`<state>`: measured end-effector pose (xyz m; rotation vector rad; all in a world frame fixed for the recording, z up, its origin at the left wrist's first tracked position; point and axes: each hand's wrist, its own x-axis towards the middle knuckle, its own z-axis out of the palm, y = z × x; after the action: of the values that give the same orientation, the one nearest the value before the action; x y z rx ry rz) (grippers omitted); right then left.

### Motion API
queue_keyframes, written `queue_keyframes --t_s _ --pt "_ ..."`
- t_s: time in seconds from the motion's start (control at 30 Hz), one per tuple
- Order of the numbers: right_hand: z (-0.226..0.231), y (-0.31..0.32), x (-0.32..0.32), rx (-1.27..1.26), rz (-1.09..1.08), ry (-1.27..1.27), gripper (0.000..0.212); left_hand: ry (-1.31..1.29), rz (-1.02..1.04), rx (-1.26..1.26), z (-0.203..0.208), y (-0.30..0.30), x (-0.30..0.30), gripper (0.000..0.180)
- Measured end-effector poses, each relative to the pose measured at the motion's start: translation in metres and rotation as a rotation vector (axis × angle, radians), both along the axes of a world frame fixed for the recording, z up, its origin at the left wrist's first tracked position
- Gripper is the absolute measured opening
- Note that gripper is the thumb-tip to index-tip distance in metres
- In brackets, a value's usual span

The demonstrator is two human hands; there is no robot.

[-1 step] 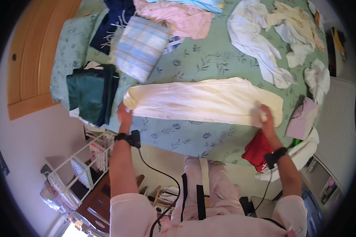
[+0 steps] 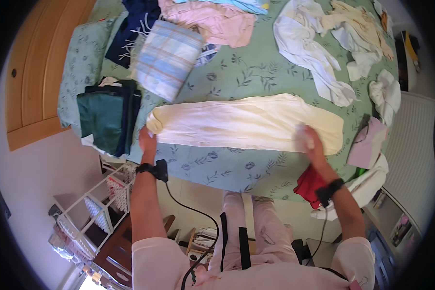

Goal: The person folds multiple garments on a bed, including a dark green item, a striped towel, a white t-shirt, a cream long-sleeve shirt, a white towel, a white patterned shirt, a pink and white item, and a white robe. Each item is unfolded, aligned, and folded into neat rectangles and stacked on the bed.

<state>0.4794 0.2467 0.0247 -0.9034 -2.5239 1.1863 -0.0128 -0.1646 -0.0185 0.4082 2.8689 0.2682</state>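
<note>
Hands [image 2: 147, 139] [image 2: 312, 144] touch cream cloth [image 2: 227, 123], floral sheet [image 2: 217, 161] along its near edge.

We see a long cream garment [image 2: 222, 123] laid across a green floral bedsheet [image 2: 270, 174], the left hand [image 2: 148, 140] at its bunched end and the right hand [image 2: 313, 144], blurred, toward the other. Beyond lies a folded plaid cloth [image 2: 166, 58]; at left, folded dark-green clothing [image 2: 100, 121].

One wide head-worn fisheye looks steeply down onto the bed [image 2: 256, 79] from nearby.
</note>
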Motion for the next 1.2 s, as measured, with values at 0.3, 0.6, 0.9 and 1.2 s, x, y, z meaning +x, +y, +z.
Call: queue_keyframes --t_s 0.3,0.6,0.9,1.2 --pt "0.000 -0.135 -0.155 0.130 0.613 -0.417 0.057 0.067 -0.284 -0.276 0.022 -0.013 0.000 0.037" --pt "0.035 -0.099 -0.145 -0.666 0.284 0.026 0.048 -0.088 -0.353 0.101 0.113 0.093 0.053 0.032" --pt "0.092 0.003 -0.033 -0.913 -0.320 0.057 0.032 -1.028 -0.776 0.746 0.172 0.298 0.293 0.043" --pt "-0.046 0.045 0.059 -0.773 -0.683 -0.080 0.029 -0.623 -0.233 0.542 0.048 0.240 0.245 0.040"
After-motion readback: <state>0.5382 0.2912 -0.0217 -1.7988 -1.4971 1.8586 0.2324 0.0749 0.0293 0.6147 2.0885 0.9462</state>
